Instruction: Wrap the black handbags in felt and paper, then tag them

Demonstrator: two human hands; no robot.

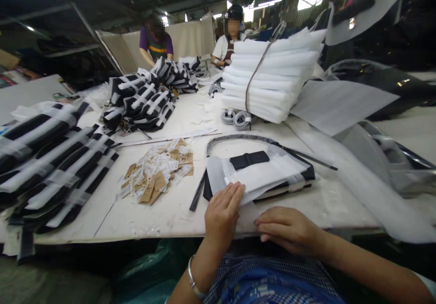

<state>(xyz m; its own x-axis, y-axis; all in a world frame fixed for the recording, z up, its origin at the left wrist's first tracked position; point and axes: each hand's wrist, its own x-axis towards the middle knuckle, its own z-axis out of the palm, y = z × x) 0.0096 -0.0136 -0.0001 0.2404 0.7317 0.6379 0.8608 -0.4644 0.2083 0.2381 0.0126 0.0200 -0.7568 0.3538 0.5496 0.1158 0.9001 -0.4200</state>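
Note:
A black bag (pixel 308 173) lies flat on the table in front of me, partly covered by a white foam sheet (pixel 275 170). A folded black piece (pixel 250 158) rests on top, and a strap wrapped in clear film (pixel 238 137) loops behind the bag. My left hand (pixel 223 213) lies with its fingers stretched over the sheet's near left corner. Just right of it, at the table's front edge, my right hand (pixel 291 229) has its fingers pressed together. A translucent strip (pixel 248 215) shows between both hands; whether the right fingers grip it is hidden.
Paper tags with strings (pixel 158 172) lie heaped left of the bag. Stacks of wrapped black bags (pixel 61 163) fill the left side. A tied pile of white foam sheets (pixel 269 77) and grey rolls (pixel 241 120) stand behind. Two people (pixel 156 42) work across the table.

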